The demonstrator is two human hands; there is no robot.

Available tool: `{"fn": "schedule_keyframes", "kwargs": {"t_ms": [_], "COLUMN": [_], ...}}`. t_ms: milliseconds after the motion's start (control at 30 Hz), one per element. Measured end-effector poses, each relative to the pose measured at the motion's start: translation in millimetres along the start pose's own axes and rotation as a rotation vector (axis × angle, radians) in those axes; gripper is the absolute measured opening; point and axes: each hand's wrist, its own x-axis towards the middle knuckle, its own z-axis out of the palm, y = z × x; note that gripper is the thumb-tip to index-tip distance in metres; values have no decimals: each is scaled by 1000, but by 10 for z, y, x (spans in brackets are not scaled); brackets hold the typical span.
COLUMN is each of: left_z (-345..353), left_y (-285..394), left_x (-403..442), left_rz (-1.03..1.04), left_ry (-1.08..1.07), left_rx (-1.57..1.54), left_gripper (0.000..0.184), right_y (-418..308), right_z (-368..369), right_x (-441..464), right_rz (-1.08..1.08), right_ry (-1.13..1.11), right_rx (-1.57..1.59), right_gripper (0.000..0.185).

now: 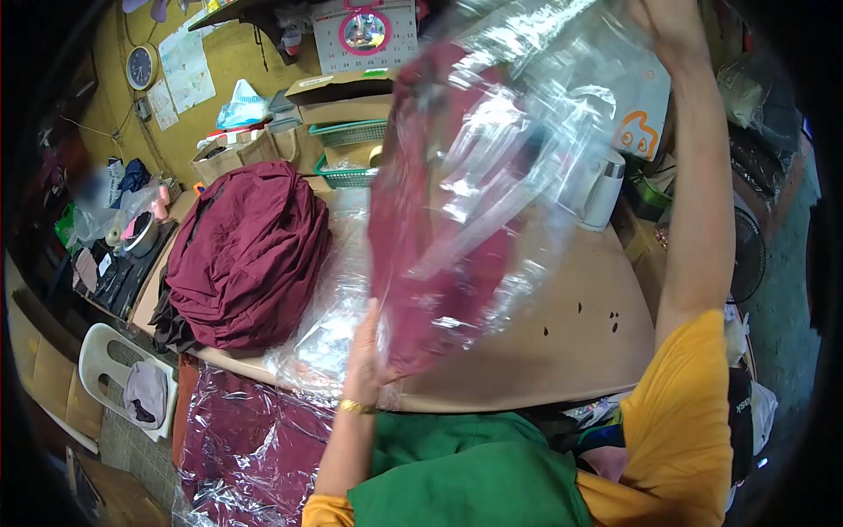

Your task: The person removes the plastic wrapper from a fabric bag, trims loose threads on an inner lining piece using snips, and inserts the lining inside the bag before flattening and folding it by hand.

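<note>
A clear plastic bag (pixel 562 123) with a maroon fabric item (pixel 448 290) in it is held up before me, partly blurred. High at the top edge, my right hand (pixel 654 22) is closed on the upper part of the plastic; the frame cuts off some of its fingers. My left hand (pixel 364 347) grips the lower left edge of the bag, its thumb up and the other fingers mostly hidden. Left of it lies a heap of maroon fabric bags (pixel 250 255), beside more loose clear plastic (pixel 325 342) on the table.
The brown table (pixel 562 351) curves around in front of me. Green baskets (pixel 347 176) and a cardboard box (pixel 342 92) stand at the back, a white electric kettle (pixel 604 191) behind the plastic. Plastic-wrapped maroon pieces (pixel 255 439) hang low left, near a white chair (pixel 123 351).
</note>
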Motion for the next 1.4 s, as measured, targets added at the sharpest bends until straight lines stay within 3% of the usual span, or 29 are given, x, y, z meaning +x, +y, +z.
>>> {"fn": "schedule_keyframes", "kwargs": {"t_ms": [33, 67, 100, 133, 167, 200, 267, 333, 400, 433, 467, 500, 533, 567, 600, 667, 700, 800, 900, 933, 967, 1067, 1133, 1200, 1233, 1267, 1300, 1367, 1400], "left_z": [3, 4, -104, -228, -328, -116, -190, 128, 635, 834, 1027, 1234, 1401, 1424, 1444, 1388, 1429, 1178, 1039, 914, 707, 837, 863, 1049, 1028, 1027, 1044, 1170, 1221], "left_y": [260, 417, 551, 687, 703, 788, 762, 673, 483, 330, 174, 35, -36, -73, -98, 29, 148, 473, 821, 924, 1011, 1277, 1412, 1644, 1769, 1803, 1839, 1656, 1539], "left_x": [-108, -283, -388, -534, -629, -794, -774, -666, -495, -349, -204, -67, 76, 209, 323, 460, 435, 508, 460, 486, 577, 346, 291, 130, 189, 200, 201, 178, 216], "left_rz": [51, 288, 439, 406, 490, 314, 861, 875, 824, 954, 930, 901, 1022, 924, 825, 846, 924, 914, 597, 505, 550, 583, 514, 388, 272, 210, 146, 941, 890], "left_ry": [173, 347, 248, 270, 373, 620, 532, 298, -42, -154, -251, -312, -325, -356, -385, -416, -313, -310, -378, -420, -466, -434, -444, -472, -459, -446, -439, -627, -707], "left_rx": [173, 395, 543, 876, 1228, 1546, 1721, 1579, 1476, 1498, 1404, 1283, 1305, 1326, 1341, 1368, 1369, 1169, 531, 357, 461, 909, 1024, 1321, 1533, 1638, 1746, 1631, 1617], "left_gripper": [53, 46, 37, 32, 33, 38, 43, 46, 39, 51, 65, 70, 74, 63, 53, 22, 5, 10, 15, 16, 16, 12, 14, 40, 50, 56, 61, 85, 99], "right_y": [229, 519, 1030, 1545, 1745, 1807, 1796, 1326, 1202, 1007, 778, 615, 480, 432, 460, 537, 562, 778, 1267, 1370, 1415, 1410, 1443, 1303, 1117, 1004, 1072, 1263, 1229], "right_z": [-144, -223, -177, -134, 64, 59, 273, 455, 603, 680, 730, 780, 817, 818, 791, 731, 670, 446, 320, 281, 257, 211, 162, 103, 29, 0, 19, 69, 111], "right_x": [-181, -461, -947, -1430, -2017, -2508, -3340, -3466, -3494, -3411, -3281, -3197, -3123, -3082, -3067, -3049, -3033, -3007, -3207, -3270, -3310, -3326, -3255, -3111, -2978, -2912, -2961, -3105, -3104], "right_rz": [20, 57, 49, 35, 14, 556, 492, 985, 1007, 1007, 1003, 999, 896, 789, 786, 655, 657, 769, 829, 663, 495, 356, 374, 395, 466, 536, 537, 217, 215], "right_ry": [13, -14, -92, -170, -157, -549, -544, -567, -721, -767, -811, -812, -860, -907, -910, -839, -835, -857, -814, -798, -775, -747, -747, -749, -838, -926, -925, -952, -953], "right_rx": [-105, -211, -276, -339, -635, -443, -331, 25, 410, 504, 597, 600, 712, 819, 814, 664, 663, 457, 288, 111, -65, -178, -158, -132, -162, -191, -187, -128, -126], "right_gripper": [33, 32, 30, 29, 18, 24, 21, 18, 12, 12, 13, 13, 16, 20, 20, 16, 16, 13, 15, 16, 18, 22, 24, 31, 43, 57, 57, 79, 79]}}
